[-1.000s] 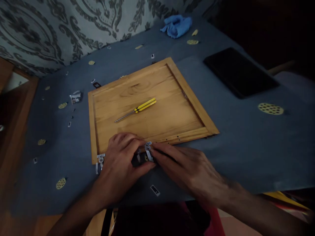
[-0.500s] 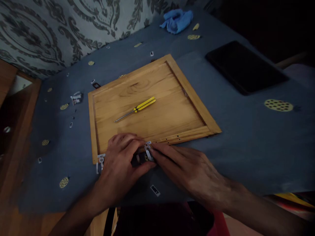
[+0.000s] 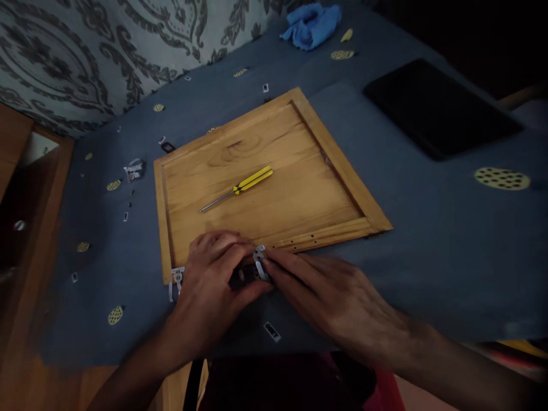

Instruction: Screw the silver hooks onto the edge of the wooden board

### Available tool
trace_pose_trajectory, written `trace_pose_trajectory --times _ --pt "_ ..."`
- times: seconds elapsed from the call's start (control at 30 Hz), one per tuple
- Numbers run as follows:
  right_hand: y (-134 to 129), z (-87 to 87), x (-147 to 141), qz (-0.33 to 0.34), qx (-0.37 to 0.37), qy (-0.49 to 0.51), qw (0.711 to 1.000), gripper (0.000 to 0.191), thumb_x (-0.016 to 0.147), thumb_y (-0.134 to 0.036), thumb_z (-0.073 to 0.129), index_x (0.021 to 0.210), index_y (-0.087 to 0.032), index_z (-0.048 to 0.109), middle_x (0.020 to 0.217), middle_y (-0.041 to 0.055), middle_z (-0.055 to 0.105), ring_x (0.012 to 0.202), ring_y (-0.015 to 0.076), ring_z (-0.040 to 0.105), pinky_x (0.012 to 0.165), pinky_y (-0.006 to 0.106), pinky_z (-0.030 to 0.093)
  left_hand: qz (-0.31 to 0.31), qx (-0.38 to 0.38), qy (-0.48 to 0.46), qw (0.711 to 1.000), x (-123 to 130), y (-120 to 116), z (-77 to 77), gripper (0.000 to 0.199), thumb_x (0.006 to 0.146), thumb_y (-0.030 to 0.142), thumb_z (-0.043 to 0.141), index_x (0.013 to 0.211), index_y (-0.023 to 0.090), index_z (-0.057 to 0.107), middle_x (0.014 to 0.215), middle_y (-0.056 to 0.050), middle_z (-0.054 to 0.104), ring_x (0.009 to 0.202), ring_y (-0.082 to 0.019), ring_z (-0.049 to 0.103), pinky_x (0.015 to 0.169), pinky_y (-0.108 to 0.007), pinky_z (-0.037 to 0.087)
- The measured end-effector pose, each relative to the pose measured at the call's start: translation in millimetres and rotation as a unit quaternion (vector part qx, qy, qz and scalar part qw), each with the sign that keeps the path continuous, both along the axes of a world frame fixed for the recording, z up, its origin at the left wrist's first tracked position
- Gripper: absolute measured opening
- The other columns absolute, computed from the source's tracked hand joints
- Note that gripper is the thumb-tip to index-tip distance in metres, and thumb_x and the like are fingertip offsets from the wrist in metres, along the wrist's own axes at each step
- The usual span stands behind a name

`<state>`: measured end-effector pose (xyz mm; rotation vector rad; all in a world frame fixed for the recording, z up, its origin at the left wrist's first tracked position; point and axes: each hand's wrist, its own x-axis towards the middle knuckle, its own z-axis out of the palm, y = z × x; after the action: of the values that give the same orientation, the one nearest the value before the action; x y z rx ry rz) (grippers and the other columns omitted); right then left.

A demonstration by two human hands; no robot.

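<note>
Hinge (image 3: 259, 264) at wooden panel's (image 3: 240, 154) 6 o'clock edge, right hand (image 3: 338, 302) clamped on it; left hand (image 3: 214, 279) beside, grip unclear.

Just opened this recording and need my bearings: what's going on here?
A person has both hands, left and right, at a metal hinge on the near edge of a framed wooden panel. Another hinge sits at that edge's left end. A yellow screwdriver lies on the panel, and more metal hardware lies on the tablecloth.
</note>
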<state>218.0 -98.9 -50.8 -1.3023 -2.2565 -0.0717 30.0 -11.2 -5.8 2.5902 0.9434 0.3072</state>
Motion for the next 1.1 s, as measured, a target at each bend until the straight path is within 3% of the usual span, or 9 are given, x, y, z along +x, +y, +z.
trace_pose_trajectory --times 0.3,0.63,1.1 --pt "-1.0 0.1 1.5 0.005 -0.011 -0.001 1.0 0.046 0.083 0.001 0.047 0.127 -0.002 0.06 0.135 0.019 0.065 0.108 0.0247 0.069 0.08 0.032 0.061 0.007 -0.016 0.018 1.0 1.2 0.7 1.7 0.037 0.078 0.041 0.081 0.105 0.021 0.064 0.109 -0.006 0.07 0.109 -0.029 0.062 0.093 -0.049 0.048" --pt "1.6 3.4 -0.1 0.002 -0.012 -0.016 1.0 0.043 0.083 0.001 0.047 0.123 -0.003 0.063 0.131 0.0191 0.067 0.092 0.0239 0.073 0.069 0.033 0.061 0.003 -0.031 0.018 0.999 0.4 2.1 3.1 0.032 0.081 0.039 0.08 0.103 0.022 0.064 0.11 -0.006 0.069 0.111 -0.029 0.062 0.095 -0.05 0.045" --pt "-1.8 -0.6 1.4 0.024 -0.053 -0.009 0.998 0.048 0.084 0.0 0.05 0.13 -0.007 0.059 0.142 0.0161 0.06 0.1 0.0222 0.07 0.076 0.033 0.062 -0.005 -0.023 0.022 0.999 2.7 2.6 3.2 0.031 0.081 0.037 0.08 0.102 0.023 0.062 0.108 -0.005 0.071 0.109 -0.028 0.064 0.096 -0.05 0.045"
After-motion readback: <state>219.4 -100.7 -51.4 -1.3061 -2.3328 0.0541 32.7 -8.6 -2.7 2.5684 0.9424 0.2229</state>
